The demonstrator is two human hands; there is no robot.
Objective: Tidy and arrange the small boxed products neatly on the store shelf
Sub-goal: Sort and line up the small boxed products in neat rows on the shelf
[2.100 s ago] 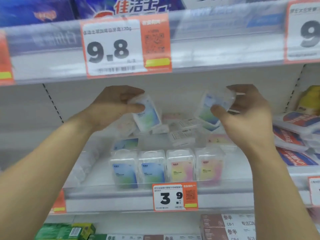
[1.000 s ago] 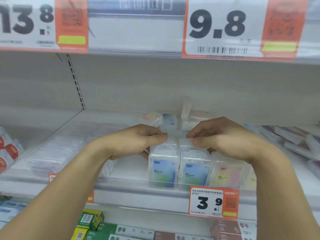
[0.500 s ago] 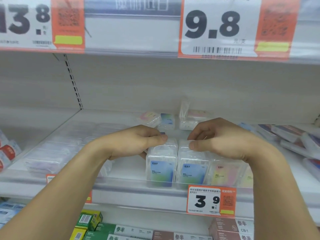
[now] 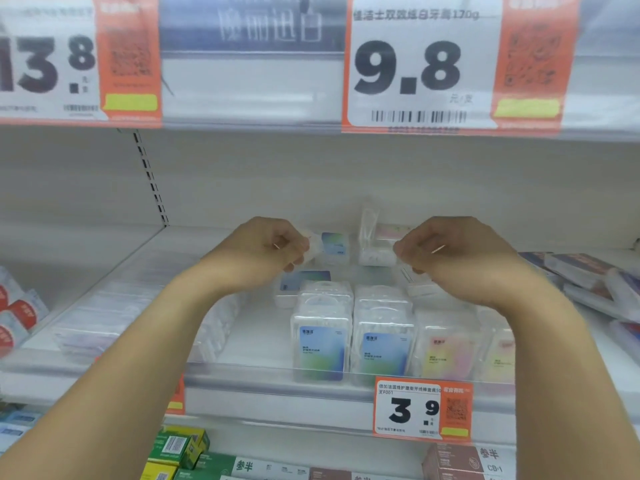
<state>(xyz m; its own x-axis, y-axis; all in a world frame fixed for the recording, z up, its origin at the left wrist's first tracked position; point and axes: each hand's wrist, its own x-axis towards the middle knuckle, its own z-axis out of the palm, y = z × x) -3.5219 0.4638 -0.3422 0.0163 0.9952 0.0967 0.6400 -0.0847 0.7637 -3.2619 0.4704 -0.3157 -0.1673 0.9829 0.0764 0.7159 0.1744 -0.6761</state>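
Both hands are reaching further back than half a second ago, when they were resting on the tops of the two front blue boxes; now they are lifting away to the loose stock at the far end of the shelf (image 4: 242,344). I am seeing my left hand (image 4: 266,247) curling its fingers around a small clear box with a blue label (image 4: 330,245), and my right hand (image 4: 446,251) pinching the end of another clear box lying on its side (image 4: 375,256); a third, pinkish one (image 4: 391,232) is leaning just behind it. I am judging that these are being taken because they are lying flat and askew, while the near row is standing upright against the clear front rail (image 4: 346,372): two blue boxes (image 4: 322,348) on the left, touching, and yellow-pink boxes (image 4: 446,348) to their right, above the 3.9 price tag (image 4: 408,408). Another blue box (image 4: 304,280) is lying flat just behind the row. Pulling the strays forward should be filling the columns behind each colour, labels facing out.
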